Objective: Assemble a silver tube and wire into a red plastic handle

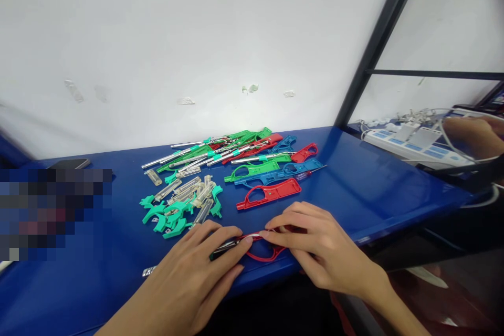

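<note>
At the table's front edge, my left hand [197,273] is closed on the left part of a red lighter casing [264,259]. A metal tube [148,272] shows its tip beyond that hand. The fingertips of my right hand [318,244] pinch the casing's right part, partly hiding it and a thin whitish strip along it. Just behind lies a loose red casing half [275,192], with blue casing halves [275,172] and a small screwdriver [311,172] farther back. Left of these are green triggers [177,226] and clear fuel tanks [187,189].
Several lighters with metal tubes [189,155] are heaped near the white wall [197,37]. A black metal frame [370,63] stands at right, with a white power strip [409,144] and another person's hand [476,136] beyond it. A dark phone [71,164] lies at left.
</note>
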Available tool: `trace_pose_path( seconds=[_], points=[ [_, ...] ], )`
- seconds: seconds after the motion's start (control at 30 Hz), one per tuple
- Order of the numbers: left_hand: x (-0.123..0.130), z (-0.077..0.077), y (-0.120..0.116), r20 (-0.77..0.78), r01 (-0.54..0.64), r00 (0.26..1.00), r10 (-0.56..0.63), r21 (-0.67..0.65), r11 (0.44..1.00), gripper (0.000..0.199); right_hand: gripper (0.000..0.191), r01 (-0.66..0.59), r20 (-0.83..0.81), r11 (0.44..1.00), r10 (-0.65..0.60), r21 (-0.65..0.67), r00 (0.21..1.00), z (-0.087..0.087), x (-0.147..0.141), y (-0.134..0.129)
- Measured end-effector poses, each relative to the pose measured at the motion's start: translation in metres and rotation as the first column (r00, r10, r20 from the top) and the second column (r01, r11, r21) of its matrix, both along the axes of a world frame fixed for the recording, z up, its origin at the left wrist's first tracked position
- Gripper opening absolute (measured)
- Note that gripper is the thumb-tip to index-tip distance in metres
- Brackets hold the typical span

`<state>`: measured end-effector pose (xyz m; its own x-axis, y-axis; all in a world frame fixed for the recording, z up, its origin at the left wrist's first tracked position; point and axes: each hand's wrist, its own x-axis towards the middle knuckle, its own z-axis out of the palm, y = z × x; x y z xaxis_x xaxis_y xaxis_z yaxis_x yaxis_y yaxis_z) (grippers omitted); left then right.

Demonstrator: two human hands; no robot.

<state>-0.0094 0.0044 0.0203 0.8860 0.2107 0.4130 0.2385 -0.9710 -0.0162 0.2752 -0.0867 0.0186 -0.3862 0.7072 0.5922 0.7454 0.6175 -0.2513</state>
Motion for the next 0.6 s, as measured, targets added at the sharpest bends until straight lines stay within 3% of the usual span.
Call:
trace_pose_path(
  seconds=[0.37,0.6],
  points=[
    [-0.0017,-0.0019,0.0008,-0.026,-0.023,0.999,0.023,0.005,1.000,0.055,0.053,-0.049,-0.044,0.996,0.046,-0.068,0.998,0.0013,0.0007,-0.0017],
    [-0.0011,-0.0023,0.0002,-0.045,-0.052,0.998,0.051,-0.026,0.998,0.056,0.047,-0.064,-0.100,0.998,0.062,-0.014,0.993,0.0044,-0.0014,-0.0045]
  ],
)
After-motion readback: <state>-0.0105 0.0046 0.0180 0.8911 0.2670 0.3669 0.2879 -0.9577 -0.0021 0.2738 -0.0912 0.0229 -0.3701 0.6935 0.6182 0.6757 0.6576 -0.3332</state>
